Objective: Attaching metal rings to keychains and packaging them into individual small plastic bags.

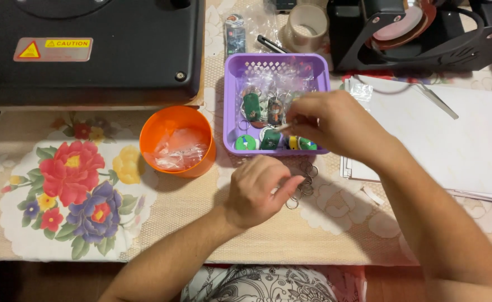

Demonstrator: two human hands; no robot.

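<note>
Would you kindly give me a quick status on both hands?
Left hand pinching metal key rings on the table. Right hand over purple basket, holding small white piece. Orange bowl alongside.

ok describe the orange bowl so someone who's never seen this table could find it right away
Start at the big black machine at the table's top left. Just below its right corner, left of the purple basket, sits the orange bowl. It is the only round orange container, and it holds crumpled clear plastic bags.
</note>
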